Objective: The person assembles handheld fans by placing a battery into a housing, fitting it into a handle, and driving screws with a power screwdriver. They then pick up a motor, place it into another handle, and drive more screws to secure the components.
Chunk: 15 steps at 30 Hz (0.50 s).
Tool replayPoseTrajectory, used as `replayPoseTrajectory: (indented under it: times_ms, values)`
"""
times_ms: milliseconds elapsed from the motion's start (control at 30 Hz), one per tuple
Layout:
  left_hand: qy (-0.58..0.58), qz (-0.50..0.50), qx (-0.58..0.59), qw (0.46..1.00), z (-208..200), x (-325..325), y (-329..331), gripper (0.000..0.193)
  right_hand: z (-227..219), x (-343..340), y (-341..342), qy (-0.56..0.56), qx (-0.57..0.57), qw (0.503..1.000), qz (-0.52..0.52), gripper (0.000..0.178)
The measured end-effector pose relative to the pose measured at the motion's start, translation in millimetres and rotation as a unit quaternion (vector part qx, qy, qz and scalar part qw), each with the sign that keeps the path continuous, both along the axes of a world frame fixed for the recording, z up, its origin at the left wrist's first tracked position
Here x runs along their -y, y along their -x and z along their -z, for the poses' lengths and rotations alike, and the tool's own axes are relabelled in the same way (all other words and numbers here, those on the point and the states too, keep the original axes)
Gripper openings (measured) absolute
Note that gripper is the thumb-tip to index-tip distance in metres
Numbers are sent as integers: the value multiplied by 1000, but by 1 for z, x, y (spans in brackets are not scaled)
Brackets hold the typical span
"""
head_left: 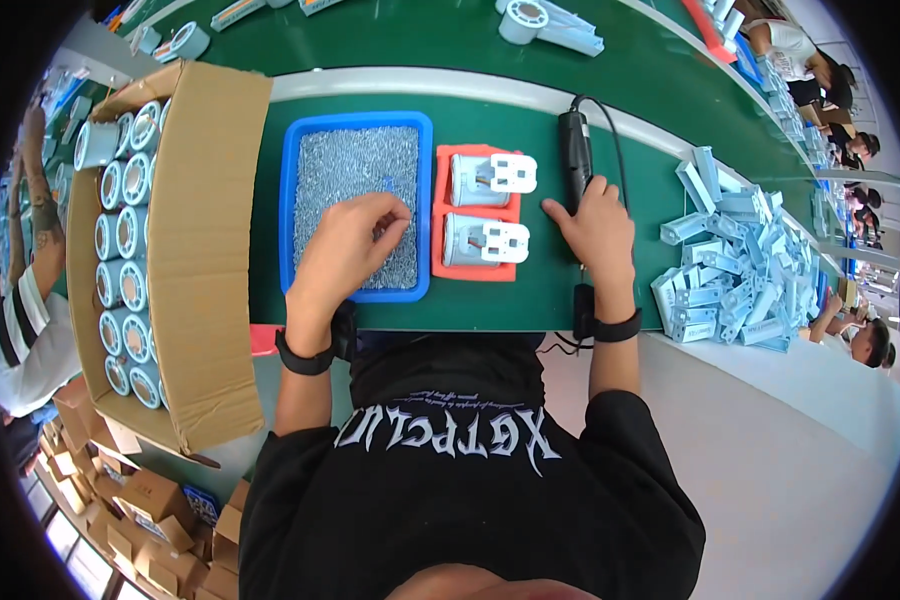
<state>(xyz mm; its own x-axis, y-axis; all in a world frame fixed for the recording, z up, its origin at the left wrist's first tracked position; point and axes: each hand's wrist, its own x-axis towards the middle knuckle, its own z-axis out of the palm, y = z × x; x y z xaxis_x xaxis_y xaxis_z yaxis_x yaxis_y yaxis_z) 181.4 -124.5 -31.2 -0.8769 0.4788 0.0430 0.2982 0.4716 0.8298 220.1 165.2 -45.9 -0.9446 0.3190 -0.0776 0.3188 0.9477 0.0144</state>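
Observation:
My left hand [352, 240] is over a blue tray [426, 150] filled with small metal screws [355, 160]. Its thumb and fingertips are drawn together, and anything between them is too small to make out. My right hand [602, 232] lies over a black corded electric screwdriver [574, 150], thumb on the left of it and curled fingers on the right. Between the hands, a red-orange holder [477, 212] carries two pale blue cylindrical housings, the far one [467, 180] and the near one [465, 241]. Each has a white bracket on its right side.
An open cardboard box [215, 250] of pale blue cylinders stands at left. Light blue plastic parts [735, 265] are heaped at right. Beyond the pale rail [370, 82], more assembled units [550, 25] lie on a green surface. Other people work at both sides.

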Motion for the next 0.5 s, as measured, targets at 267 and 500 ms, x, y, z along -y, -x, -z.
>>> replayPoseTrajectory:
  times_ms: [267,500]
  values:
    - [-89,-47,-13,995,-10,-13,-16,12,-47,-47,-30,855,-290,428,-38,39]
    - [-280,-57,62,956,1,-40,-24,14,-193,-78,-45,848,-362,237,-306,26]
